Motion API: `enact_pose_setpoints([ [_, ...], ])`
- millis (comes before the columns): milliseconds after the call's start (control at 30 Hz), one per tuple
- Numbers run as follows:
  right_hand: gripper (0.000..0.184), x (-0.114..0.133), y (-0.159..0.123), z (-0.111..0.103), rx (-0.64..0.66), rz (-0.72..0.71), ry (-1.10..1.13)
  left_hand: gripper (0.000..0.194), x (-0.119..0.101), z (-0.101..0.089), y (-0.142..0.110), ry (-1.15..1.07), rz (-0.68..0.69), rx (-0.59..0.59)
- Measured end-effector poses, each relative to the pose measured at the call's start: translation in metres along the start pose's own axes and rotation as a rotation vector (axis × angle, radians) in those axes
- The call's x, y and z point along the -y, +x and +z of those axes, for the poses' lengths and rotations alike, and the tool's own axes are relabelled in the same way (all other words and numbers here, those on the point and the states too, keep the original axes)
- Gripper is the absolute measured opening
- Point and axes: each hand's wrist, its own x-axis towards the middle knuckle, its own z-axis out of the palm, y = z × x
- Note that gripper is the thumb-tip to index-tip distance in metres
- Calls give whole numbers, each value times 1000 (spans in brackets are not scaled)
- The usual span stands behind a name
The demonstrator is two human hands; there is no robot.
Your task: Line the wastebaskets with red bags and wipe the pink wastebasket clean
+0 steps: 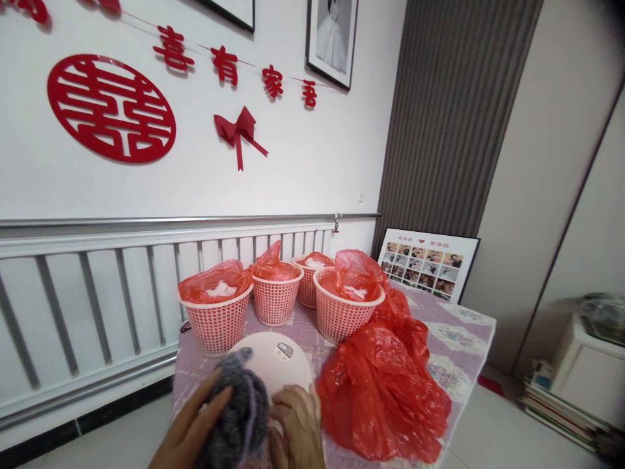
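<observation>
- The left hand (193, 426) lies at the bottom edge of the view, fingers spread and resting against the left side of a grey knitted piece (241, 410).
- The right hand (297, 426) sits on the other side of the knitted piece, fingers curled against its right edge; both hands hold it between them, pressed on from the two sides.
- The knitted piece is dark grey with a paler stripe down its middle, and it lies over the near edge of a round pink scale (280, 361) on the table (463, 339).
- The scale has a small display window near its far side and rests flat on the patterned cloth that covers the table.
- Just beside the right hand, a big crumpled red plastic bag (385, 391) lies on the table.
- Behind the scale stand four pink baskets (219, 322), each lined with red plastic and with something white inside.
- The baskets stand close together, near a white radiator (97, 286) on the wall.
- A framed photo collage (427, 264) leans in the corner beyond the table.
- Red paper decorations (111, 107) hang on the wall above.
</observation>
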Motion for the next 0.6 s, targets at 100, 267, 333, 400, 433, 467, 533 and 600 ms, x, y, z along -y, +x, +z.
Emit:
enact_pose_setpoints([
  [100, 32, -7, -17, 11, -45, 9, -87, 65, -38, 10, 29, 18, 99, 186],
  [267, 24, -15, -18, 9, -3, -39, -117, 63, -69, 3, 67, 107, -45, 276],
  [333, 22, -16, -16, 7, 14, -61, -65, 59, -63, 0, 83, 123, -58, 227],
  [400, 18, -17, -14, 6, 16, -88, -40, 56, -52, -2, 101, 142, -61, 202],
  [433, 16, -18, -14, 6, 5, -90, -40, 56, -46, -2, 111, 157, -72, 207],
  [467, 15, -18, -14, 7, -4, -95, -41, 57, -41, -1, 120, 175, -86, 219],
  [533, 16, -19, -14, 8, -9, -90, -39, 60, -36, -1, 136, 207, -122, 233],
  [600, 16, -19, -15, 8, 3, -82, -37, 60, -37, -1, 146, 229, -146, 228],
])
